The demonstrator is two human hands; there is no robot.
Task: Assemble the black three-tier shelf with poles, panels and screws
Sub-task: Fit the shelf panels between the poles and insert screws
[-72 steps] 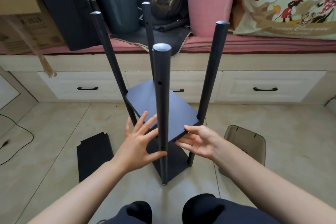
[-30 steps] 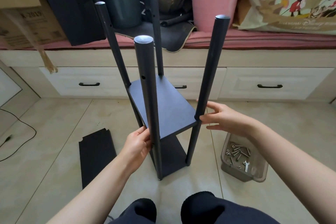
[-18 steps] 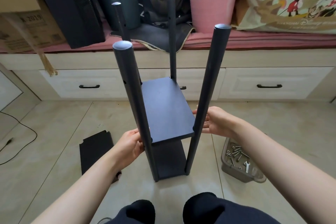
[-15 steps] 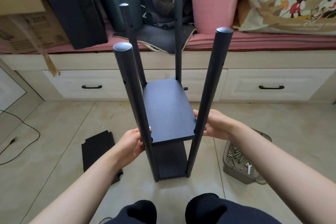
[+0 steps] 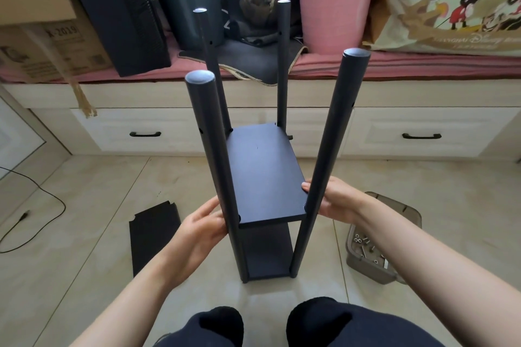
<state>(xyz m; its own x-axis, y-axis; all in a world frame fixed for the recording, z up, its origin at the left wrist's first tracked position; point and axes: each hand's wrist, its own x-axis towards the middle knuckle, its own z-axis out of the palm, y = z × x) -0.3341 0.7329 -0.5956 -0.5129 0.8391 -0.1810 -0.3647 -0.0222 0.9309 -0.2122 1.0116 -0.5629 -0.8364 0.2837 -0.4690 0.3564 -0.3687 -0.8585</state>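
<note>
Presently the left hand [image 5: 197, 229] and right hand [image 5: 335, 200] each grasp a front pole [image 5: 214, 166], apparently steadying the middle panel [image 5: 265, 177] at centre frame for screwing.

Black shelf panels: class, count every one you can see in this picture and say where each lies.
3. The middle panel sits between the poles, the bottom panel is fitted below it, and a loose panel lies on the floor tiles, left. None seems hidden.

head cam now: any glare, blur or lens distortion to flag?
Head view: sharp, no motion blur; bright glare spots on the caps of the two far poles; strong wide-angle distortion, the near poles splay outward and the drawer front line bows; soft daylight, faint shadow under the loose panel.
</note>
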